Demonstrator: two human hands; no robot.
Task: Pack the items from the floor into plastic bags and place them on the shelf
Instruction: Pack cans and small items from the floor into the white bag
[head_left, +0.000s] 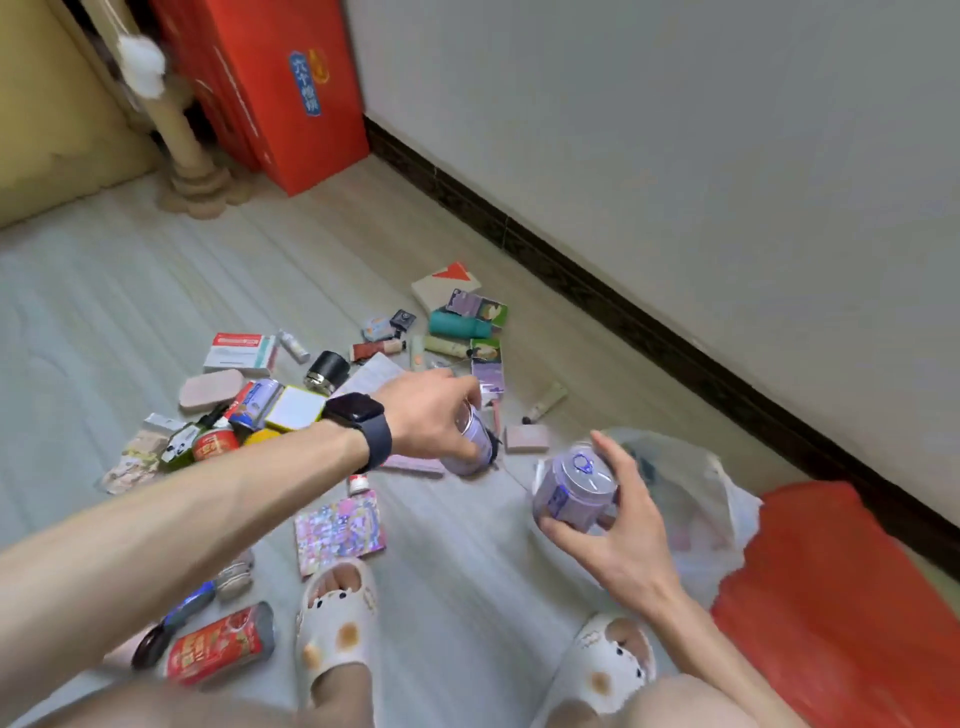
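Purple can (571, 488) with a silver pull-tab top sits in the right grip (618, 530), whose fingers and thumb curl round its sides. A second purple can (475, 441) is clasped from above by the left grip (431, 415); whether it touches the floor (156, 291) cannot be told. Just behind the right grip lies a clear plastic bag (691, 493), with a red bag (831, 597) to its right. Around the left grip, small boxes, tubes and bottles lie scattered on pale floorboards. A red can (218, 647) lies on its side below the left forearm. A tall red box (291, 88) stands far ahead in the corner by the white wall (675, 130).
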